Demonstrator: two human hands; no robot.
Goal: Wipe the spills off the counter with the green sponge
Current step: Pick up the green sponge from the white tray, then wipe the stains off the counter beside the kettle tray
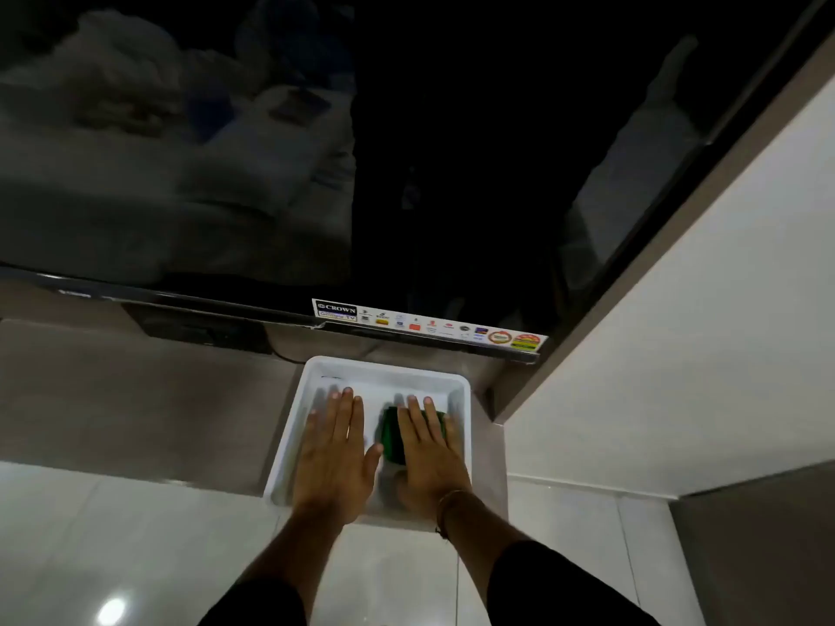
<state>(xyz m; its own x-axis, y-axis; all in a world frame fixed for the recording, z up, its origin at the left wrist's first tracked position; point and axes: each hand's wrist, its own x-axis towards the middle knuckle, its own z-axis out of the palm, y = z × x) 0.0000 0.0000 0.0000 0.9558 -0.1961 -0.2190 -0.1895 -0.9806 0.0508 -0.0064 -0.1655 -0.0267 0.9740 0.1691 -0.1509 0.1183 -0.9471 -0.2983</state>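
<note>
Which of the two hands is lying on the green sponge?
The right hand, the one with the bracelet on its wrist, lies flat on the green sponge inside the white tray. The left hand rests flat on the tray's bare bottom, beside the sponge.

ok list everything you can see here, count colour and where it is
tray: one, white, on the counter under the tv's lower edge
green sponge: one, dark green, in the tray's right half, under the right hand
tv: one, black screen, above the tray, fills the upper picture
sticker strip: one, white with coloured logos, on the tv's bottom bezel
counter: one, grey-brown, under the tv and tray
wall panel: one, white, right of the tv
floor tiles: several, glossy white, below the counter edge
bracelet: one, thin, on the right wrist
left hand: flat, palm down in the tray's left half
right hand: flat on the sponge, fingers spread
</note>
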